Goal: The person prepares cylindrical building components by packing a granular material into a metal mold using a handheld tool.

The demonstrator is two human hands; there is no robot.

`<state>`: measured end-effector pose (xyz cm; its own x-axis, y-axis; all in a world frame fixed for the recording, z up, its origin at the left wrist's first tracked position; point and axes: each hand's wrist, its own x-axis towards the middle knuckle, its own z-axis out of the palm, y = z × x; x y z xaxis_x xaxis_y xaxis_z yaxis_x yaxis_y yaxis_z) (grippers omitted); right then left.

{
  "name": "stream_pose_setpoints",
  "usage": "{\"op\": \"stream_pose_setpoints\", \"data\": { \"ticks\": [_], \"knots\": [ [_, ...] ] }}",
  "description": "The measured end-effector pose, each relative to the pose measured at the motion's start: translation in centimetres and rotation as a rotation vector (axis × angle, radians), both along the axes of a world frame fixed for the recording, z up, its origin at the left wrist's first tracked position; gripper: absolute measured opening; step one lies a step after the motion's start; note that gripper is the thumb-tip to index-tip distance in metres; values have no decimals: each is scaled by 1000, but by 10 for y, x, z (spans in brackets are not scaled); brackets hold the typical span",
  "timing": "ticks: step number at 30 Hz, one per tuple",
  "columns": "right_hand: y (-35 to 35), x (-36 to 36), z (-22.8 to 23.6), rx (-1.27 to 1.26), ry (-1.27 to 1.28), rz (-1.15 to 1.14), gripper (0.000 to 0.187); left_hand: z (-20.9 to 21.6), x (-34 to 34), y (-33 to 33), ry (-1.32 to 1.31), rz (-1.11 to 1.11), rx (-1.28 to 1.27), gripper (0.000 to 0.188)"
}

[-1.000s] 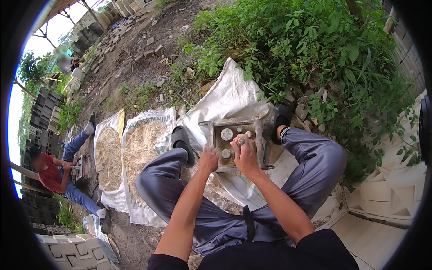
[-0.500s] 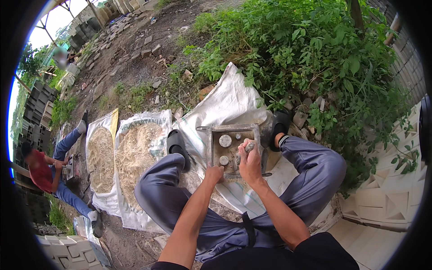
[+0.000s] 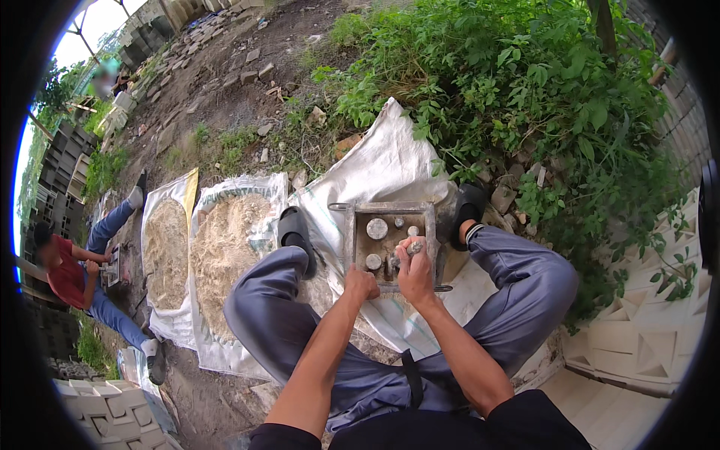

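Clamped in the right hand point(image 3: 415, 271): a small grey round plug point(image 3: 414, 246), fingers wrapped tight around it, stub end tipped up and away toward the far wall of the square metal mould point(image 3: 430, 225). Left hand point(image 3: 361, 283) curled into a loose fist against the mould's near rim, nothing visibly inside it. Mould lying flat between the knees on a crinkled white woven sack point(image 3: 382, 169), its long sides running away from the body; rough, cement-crusted floor studded with more round grey plugs point(image 3: 376, 228) standing upright. Beside the left leg, heaped pale sand point(image 3: 225, 251) on a second sack. Further left, a seated person in a red shirt point(image 3: 66, 274).
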<state>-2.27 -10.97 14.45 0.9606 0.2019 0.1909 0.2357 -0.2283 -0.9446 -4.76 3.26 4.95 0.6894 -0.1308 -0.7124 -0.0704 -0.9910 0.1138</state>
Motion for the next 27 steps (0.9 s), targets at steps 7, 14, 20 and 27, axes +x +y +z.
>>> {"op": "stream_pose_setpoints", "data": {
  "ticks": [7, 14, 20, 27],
  "knots": [
    [-4, -16, 16, -36, -86, -51, 14, -37, -8, 11, 36, 269, -132, 47],
    [5, -9, 41, -57, 29, -88, 15, -7, 4, 24, -52, 443, -303, 39],
    [8, 7, 28, -151, 22, 45, 15, 33, 5, 35, -332, 285, -106, 52],
    [9, -1, 30, -159, -60, 2, 12, 7, -9, 36, -360, 67, 185, 101]
  ]
}}
